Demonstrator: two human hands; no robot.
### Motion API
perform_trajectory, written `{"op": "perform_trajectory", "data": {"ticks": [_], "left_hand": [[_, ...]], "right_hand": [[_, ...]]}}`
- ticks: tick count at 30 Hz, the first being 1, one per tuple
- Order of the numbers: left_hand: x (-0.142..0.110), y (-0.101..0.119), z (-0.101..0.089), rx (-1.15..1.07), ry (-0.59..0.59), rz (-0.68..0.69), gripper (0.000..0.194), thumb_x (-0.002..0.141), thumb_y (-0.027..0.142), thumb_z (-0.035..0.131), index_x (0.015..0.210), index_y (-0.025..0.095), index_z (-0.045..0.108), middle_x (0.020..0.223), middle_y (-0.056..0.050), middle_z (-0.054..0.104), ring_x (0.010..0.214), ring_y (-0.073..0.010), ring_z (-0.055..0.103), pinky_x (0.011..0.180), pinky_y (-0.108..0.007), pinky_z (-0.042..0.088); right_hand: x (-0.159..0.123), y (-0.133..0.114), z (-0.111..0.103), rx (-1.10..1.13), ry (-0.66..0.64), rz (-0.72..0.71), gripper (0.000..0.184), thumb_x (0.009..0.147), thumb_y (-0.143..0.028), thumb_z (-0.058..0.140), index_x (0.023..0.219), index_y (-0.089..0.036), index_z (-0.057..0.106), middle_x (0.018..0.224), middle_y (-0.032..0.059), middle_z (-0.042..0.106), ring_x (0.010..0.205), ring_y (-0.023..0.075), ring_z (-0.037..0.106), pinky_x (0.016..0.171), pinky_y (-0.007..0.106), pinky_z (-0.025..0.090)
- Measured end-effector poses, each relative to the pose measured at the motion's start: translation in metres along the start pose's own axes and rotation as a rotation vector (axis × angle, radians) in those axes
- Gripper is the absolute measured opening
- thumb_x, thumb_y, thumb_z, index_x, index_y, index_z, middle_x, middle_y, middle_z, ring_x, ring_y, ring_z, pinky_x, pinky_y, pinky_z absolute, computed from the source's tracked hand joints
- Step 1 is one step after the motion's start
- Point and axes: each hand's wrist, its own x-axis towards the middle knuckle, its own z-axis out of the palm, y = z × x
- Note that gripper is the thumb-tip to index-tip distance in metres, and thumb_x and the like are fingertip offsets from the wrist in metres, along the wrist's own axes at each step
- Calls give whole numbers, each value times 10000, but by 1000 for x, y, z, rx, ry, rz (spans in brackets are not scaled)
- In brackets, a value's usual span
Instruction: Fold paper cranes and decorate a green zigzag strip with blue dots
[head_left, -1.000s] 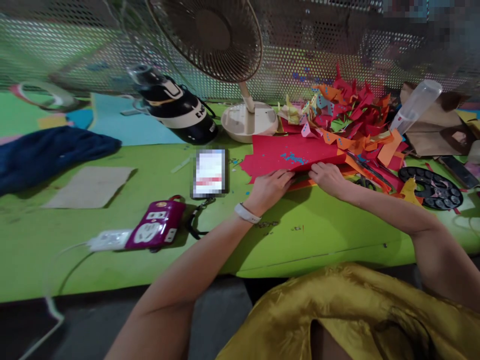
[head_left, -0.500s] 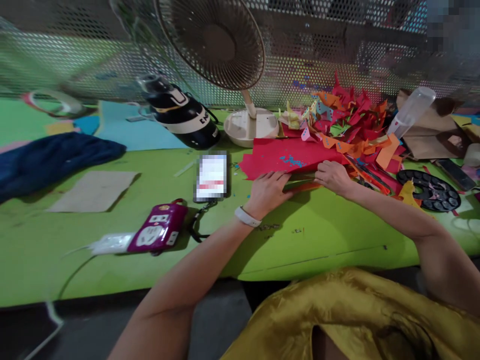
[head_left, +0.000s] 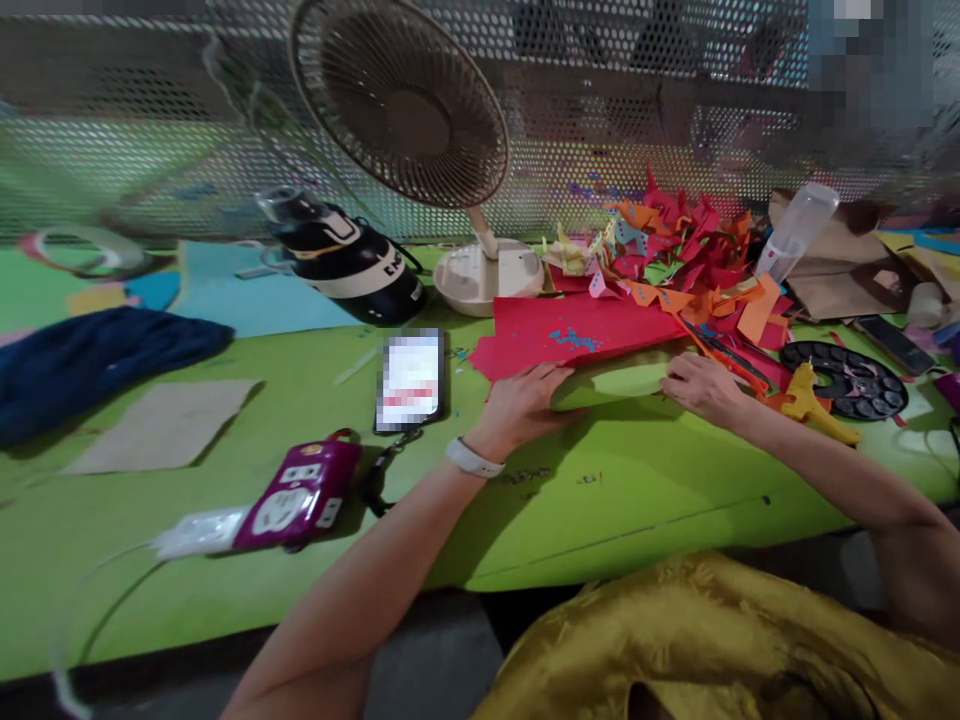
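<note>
Green paper [head_left: 622,380] lies along the near edge of the red sheet [head_left: 585,325]; my right hand [head_left: 703,388] pinches one end — whether my left hand [head_left: 525,405] grips the other, I cannot tell. Light, even tension should prevent creases.

On the table [head_left: 637,500], a sheet of paper [head_left: 525,325] is placed in front of the fan [head_left: 412,120], with paper bits [head_left: 574,340] scattered on it. Behind it and to the right, paper scraps [head_left: 675,260] are heaped; farther right, a round tray [head_left: 892,400] is set before a bottle [head_left: 801,230]. To the sheet's left, a phone [head_left: 410,380] is laid, with a flask [head_left: 360,280] placed behind. A cloth [head_left: 112,365] is situated at far left. The table is backed by a mesh screen [head_left: 622,140].
</note>
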Motion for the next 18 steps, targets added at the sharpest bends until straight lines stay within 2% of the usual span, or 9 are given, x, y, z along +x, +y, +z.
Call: {"op": "perform_trajectory", "data": {"ticks": [5, 9, 11, 14, 16, 18], "left_hand": [[-3, -5, 0, -46, -82, 67, 642, 806, 624, 659, 1276, 189, 612, 1339, -162, 636, 1114, -317, 656, 822, -388, 556], [-5, -16, -6, -159, -184, 177, 594, 819, 576, 672, 1278, 202, 629, 1457, -168, 539, 1235, -317, 598, 974, -429, 522], [-7, -16, -18, -244, -216, 271, 532, 823, 503, 702, 1257, 198, 655, 1480, -178, 511, 1294, -313, 557, 1042, -450, 484], [-9, -7, -45, -370, -275, 362, 442, 850, 328, 698, 1288, 288, 651, 1514, -98, 485, 1363, -283, 496, 1105, -450, 441], [-10, 0, -62, -461, -319, 374, 428, 883, 188, 609, 1280, 340, 656, 1474, -58, 534, 1308, -231, 559, 1060, -404, 493], [-10, 5, -73, -553, -372, 381, 415, 897, 155, 568, 1223, 381, 689, 1325, -39, 665, 1213, -199, 635, 1025, -382, 521]], "right_hand": [[-12, -18, -15, -32, 48, -54, 320, 1002, -115, 400, 901, -168, 699, 844, 62, 617, 790, 169, 519, 659, 296, 378], [-17, -35, -21, -53, 103, -65, 281, 985, -141, 454, 868, -189, 705, 801, 48, 632, 769, 167, 537, 681, 310, 385], [-18, -42, -23, -36, 118, -57, 264, 972, -146, 474, 854, -207, 702, 828, 46, 645, 806, 167, 554, 724, 315, 398], [-17, -48, -24, 15, 178, -90, 236, 960, -159, 489, 866, -224, 695, 904, 48, 665, 905, 171, 578, 812, 322, 423], [-17, -50, -22, 59, 211, -103, 222, 959, -174, 497, 872, -228, 694, 951, 53, 679, 946, 172, 592, 852, 329, 438], [-17, -51, -19, 127, 186, -96, 217, 968, -209, 497, 898, -228, 701, 1002, 63, 697, 971, 177, 610, 878, 341, 454]]}}
